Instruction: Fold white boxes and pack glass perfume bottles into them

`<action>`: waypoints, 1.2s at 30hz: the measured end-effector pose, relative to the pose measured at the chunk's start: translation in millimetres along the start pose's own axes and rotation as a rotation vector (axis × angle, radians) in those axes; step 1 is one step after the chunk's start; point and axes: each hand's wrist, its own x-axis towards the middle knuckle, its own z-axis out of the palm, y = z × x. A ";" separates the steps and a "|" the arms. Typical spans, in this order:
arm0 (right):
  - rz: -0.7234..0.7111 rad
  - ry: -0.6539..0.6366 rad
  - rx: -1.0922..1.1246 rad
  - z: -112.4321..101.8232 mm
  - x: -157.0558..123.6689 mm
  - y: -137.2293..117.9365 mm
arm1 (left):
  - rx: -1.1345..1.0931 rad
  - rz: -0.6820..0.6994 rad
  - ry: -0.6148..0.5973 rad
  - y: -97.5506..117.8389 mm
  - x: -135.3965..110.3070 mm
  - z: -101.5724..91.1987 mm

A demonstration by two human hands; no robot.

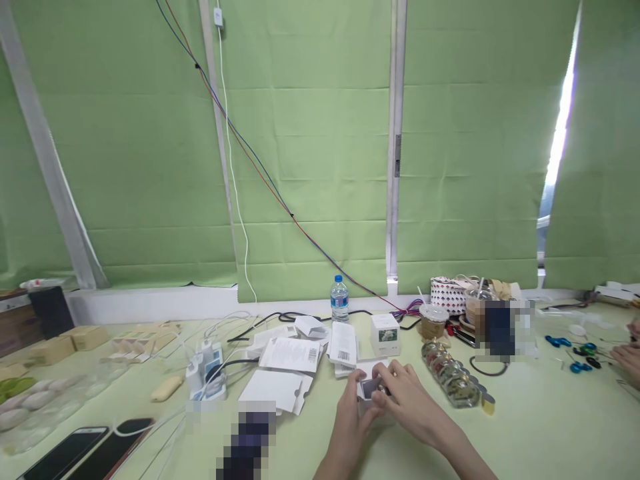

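In the head view, my left hand (350,421) is wrapped around the left side of a small white box (367,389) with a grey inside. My right hand (414,405) bends over the box's right side, fingers curled at its open top. A small dark, shiny thing (383,389) shows by the right fingertips; its kind is too small to make out. Just beyond the hands stands a white carton (385,335) with a picture on its front. To the right lies a row of clear round cases (451,375) with small coloured contents.
Flattened white cartons (289,355) lie left of the hands, beside a power strip (206,373) with cables. A water bottle (339,299) and an iced drink cup (433,323) stand behind. Phones (67,453) lie front left. Another person's hand (627,360) is at the far right.
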 end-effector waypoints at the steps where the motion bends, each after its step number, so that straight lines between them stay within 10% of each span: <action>1: 0.002 -0.001 0.001 0.9 0.4 0.8 | 0.004 -0.001 -0.004 0.6 0.1 -0.1; 21: -0.303 0.095 -0.046 21.5 11.6 42.8 | 0.011 0.055 0.174 -38.7 2.8 5.2; 30: -0.601 0.555 -0.068 66.5 34.6 97.5 | -0.069 0.137 0.284 -66.6 24.2 20.3; 36: -0.520 0.720 -0.127 99.7 45.0 122.4 | -0.222 0.054 0.296 -67.7 26.7 21.2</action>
